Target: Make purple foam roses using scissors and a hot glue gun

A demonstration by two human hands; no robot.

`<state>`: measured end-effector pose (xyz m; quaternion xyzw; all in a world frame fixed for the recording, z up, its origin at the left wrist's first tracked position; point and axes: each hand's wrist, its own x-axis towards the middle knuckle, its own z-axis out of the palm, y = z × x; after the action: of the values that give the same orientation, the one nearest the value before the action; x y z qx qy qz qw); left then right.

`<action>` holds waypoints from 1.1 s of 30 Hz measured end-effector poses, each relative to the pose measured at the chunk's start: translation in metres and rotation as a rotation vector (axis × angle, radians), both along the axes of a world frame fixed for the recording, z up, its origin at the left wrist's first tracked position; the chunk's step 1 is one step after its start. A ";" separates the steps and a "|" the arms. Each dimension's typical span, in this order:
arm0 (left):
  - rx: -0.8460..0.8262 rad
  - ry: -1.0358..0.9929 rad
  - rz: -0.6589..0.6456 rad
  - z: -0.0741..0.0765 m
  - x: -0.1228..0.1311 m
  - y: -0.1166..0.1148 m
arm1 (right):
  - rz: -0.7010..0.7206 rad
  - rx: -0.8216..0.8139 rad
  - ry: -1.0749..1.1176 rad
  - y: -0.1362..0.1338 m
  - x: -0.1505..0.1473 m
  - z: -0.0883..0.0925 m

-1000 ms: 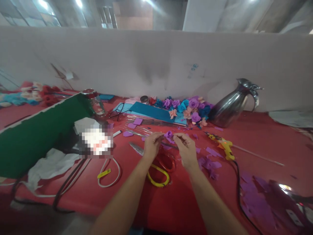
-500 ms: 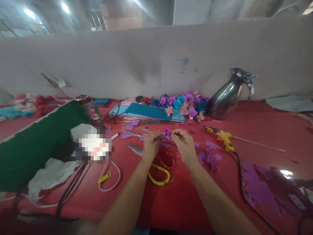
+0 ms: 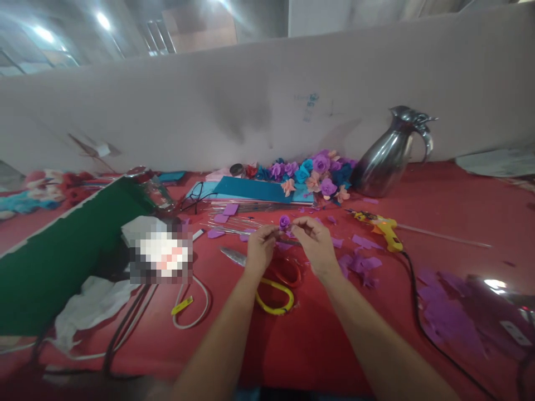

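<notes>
Both my hands meet over the middle of the red table (image 3: 301,345). My left hand (image 3: 259,247) and my right hand (image 3: 314,240) each pinch a small purple paper flower (image 3: 285,222) that sits between their fingertips. The fingers of both hands are curled closed on it. Directly under my hands lie scissors (image 3: 273,281) with red and yellow handles. Purple paper scraps (image 3: 359,263) are scattered just right of my right hand.
A yellow glue gun (image 3: 387,229) with a black cord lies to the right. A steel jug (image 3: 387,156) stands at the back wall beside a pile of paper flowers (image 3: 311,177) and blue sheets (image 3: 251,189). A green board (image 3: 62,245) and cables lie at left.
My hands have stayed together on the purple flower, shifting only slightly. The view has tilted and moved a little, so the table things sit a bit higher in the picture.
</notes>
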<state>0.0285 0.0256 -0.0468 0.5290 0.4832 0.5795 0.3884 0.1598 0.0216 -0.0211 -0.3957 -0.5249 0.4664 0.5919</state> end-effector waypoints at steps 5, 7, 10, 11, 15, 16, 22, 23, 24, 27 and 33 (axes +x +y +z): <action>-0.018 -0.033 -0.041 -0.004 0.003 -0.001 | -0.066 0.063 -0.128 -0.003 0.001 0.007; -0.020 -0.065 -0.069 -0.006 0.004 -0.001 | -0.085 0.064 -0.142 -0.003 0.002 0.008; -0.035 -0.112 -0.078 -0.007 0.005 -0.001 | -0.060 0.022 -0.091 -0.002 0.002 0.007; -0.043 -0.118 -0.077 -0.006 0.005 -0.001 | -0.043 0.006 -0.062 -0.001 0.001 0.006; -0.053 -0.115 -0.054 -0.001 0.005 -0.003 | 0.017 -0.037 0.041 -0.001 0.000 0.004; -0.055 -0.108 -0.045 0.001 0.005 -0.004 | 0.029 -0.051 0.059 -0.001 0.000 0.003; -0.094 -0.127 -0.046 0.008 0.005 -0.006 | 0.029 -0.068 0.081 -0.001 -0.001 0.003; -0.096 -0.136 -0.044 0.008 0.005 -0.007 | 0.027 -0.057 0.064 -0.001 -0.001 0.003; -0.096 -0.145 -0.038 0.009 0.005 -0.007 | 0.027 -0.043 0.041 -0.001 -0.001 0.003; -0.099 -0.172 -0.028 0.010 0.006 -0.007 | 0.014 -0.006 -0.038 -0.003 -0.001 0.005; -0.114 -0.204 -0.034 0.013 0.008 -0.008 | -0.062 0.089 -0.203 -0.008 -0.002 0.012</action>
<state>0.0368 0.0174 -0.0336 0.4523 0.4644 0.5952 0.4748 0.1580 0.0140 -0.0093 -0.4301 -0.5898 0.3816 0.5670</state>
